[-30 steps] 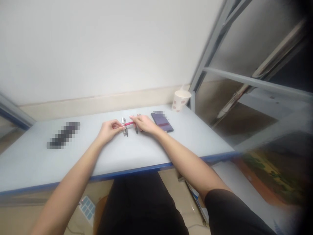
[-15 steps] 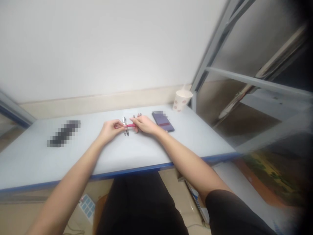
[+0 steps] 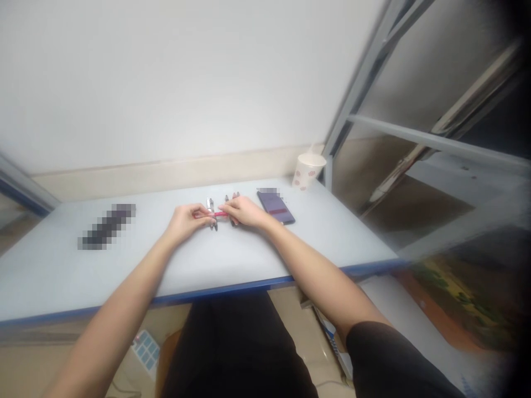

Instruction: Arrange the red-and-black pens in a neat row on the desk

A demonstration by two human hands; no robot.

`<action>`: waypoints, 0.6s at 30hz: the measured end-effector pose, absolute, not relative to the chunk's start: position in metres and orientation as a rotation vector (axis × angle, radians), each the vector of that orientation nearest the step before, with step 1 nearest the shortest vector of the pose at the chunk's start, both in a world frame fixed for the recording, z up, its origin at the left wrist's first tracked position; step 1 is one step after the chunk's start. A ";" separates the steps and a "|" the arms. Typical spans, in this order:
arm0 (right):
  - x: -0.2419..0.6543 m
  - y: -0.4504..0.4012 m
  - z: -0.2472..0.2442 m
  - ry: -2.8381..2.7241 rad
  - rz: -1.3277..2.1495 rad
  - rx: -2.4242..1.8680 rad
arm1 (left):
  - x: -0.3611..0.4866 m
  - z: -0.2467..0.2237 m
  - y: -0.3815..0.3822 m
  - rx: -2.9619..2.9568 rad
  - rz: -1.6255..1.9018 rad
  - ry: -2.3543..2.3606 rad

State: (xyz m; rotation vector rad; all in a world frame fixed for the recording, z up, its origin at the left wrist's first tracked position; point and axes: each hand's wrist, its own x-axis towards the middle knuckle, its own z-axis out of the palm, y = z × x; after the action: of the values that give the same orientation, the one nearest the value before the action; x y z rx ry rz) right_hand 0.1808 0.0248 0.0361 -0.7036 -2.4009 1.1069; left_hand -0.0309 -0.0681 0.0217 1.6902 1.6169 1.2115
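Note:
A red pen lies crosswise between my two hands, above the table. My left hand is closed in a pinch on its left end. Thumb and fingers of my right hand pinch the other end. Under and beside the red pen are several pens, partly covered by my fingers. A silver-and-dark pair of pens stands out near my left fingertips, and dark and reddish pens show behind my right hand.
A dark phone rests right of my hands on the white table. Behind it stands a paper cup near the wall. A pixelated dark object lies at left. Metal frame posts rise on the right.
My right fingers have shifted slightly left along the red pen, closer to my left hand. Both hands keep their pinch, and the objects on the table stay in place.

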 end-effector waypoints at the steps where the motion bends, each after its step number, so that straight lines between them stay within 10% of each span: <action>1: 0.181 0.025 0.037 -2.394 1.121 -0.709 | -0.030 0.021 -0.068 1.694 1.211 1.615; 18: 0.186 0.026 0.041 -2.072 1.387 -0.722 | -0.037 0.021 -0.059 1.420 1.442 1.493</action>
State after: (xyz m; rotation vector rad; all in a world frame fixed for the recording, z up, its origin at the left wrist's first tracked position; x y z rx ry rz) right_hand 0.1856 0.0265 0.0407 -0.7220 -2.0718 1.3869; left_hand -0.0372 -0.0590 0.0210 1.4204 1.4934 1.4417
